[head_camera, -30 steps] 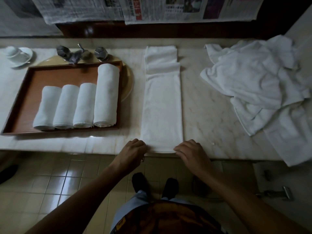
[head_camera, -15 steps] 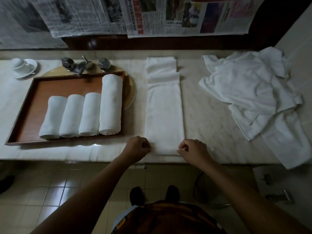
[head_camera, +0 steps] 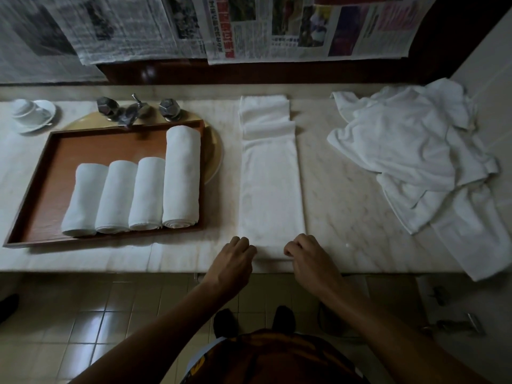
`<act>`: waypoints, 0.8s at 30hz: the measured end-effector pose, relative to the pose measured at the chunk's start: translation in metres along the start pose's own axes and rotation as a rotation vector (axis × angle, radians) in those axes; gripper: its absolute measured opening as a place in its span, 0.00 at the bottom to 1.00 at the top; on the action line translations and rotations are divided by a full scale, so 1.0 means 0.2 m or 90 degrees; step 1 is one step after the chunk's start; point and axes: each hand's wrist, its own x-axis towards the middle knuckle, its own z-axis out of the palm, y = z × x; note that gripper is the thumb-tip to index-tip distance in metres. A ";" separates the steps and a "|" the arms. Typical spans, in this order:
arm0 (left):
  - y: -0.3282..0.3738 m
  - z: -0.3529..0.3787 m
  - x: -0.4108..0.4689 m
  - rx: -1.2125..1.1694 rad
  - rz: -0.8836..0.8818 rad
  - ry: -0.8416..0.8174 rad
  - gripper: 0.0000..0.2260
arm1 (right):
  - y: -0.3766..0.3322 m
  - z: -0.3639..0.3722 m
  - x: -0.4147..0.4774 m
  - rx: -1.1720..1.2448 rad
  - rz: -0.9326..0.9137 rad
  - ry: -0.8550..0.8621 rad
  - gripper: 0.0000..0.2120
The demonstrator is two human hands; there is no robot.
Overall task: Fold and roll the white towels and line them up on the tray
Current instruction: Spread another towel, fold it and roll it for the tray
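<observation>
A white towel (head_camera: 270,187), folded into a long narrow strip, lies on the marble counter and runs from the wall to the front edge. My left hand (head_camera: 235,259) pinches its near left corner and my right hand (head_camera: 307,253) pinches its near right corner, fingers curled on the near end. To the left stands a brown wooden tray (head_camera: 41,187) with several rolled white towels (head_camera: 133,195) lined up side by side; the rightmost roll is longer than the others.
A heap of loose white towels (head_camera: 421,151) covers the counter's right end and hangs over its edge. Faucet taps (head_camera: 133,109) and a yellowish basin rim sit behind the tray. A white cup on a saucer (head_camera: 30,113) stands far left. Newspapers hang on the wall.
Both hands have moved slightly inward on the towel's near end, and their fingers have curled up on it. The camera has tilted so the counter sits lower in view.
</observation>
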 end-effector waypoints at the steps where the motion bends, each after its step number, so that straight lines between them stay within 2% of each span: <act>1: -0.01 0.00 0.00 0.005 0.009 0.000 0.11 | 0.00 0.00 -0.01 -0.002 -0.007 -0.002 0.15; 5: -0.04 -0.01 0.00 0.009 0.027 -0.014 0.14 | 0.01 -0.01 -0.01 -0.011 -0.022 -0.012 0.15; 11: -0.06 -0.03 0.04 0.029 0.023 -0.008 0.12 | 0.02 -0.01 0.01 -0.028 -0.031 0.006 0.14; 15: -0.03 -0.09 0.04 -0.029 -0.010 -0.011 0.12 | 0.03 -0.04 0.00 -0.027 -0.020 -0.030 0.14; 18: -0.04 -0.13 0.03 -0.120 -0.065 -0.064 0.08 | 0.04 -0.07 -0.02 0.025 0.013 -0.081 0.13; 22: -0.10 -0.16 0.03 -0.302 -0.220 -0.021 0.07 | 0.08 -0.13 0.00 0.240 0.138 -0.048 0.10; 24: -0.11 -0.16 0.04 -0.346 -0.281 -0.025 0.07 | 0.09 -0.17 0.03 0.291 0.178 -0.042 0.11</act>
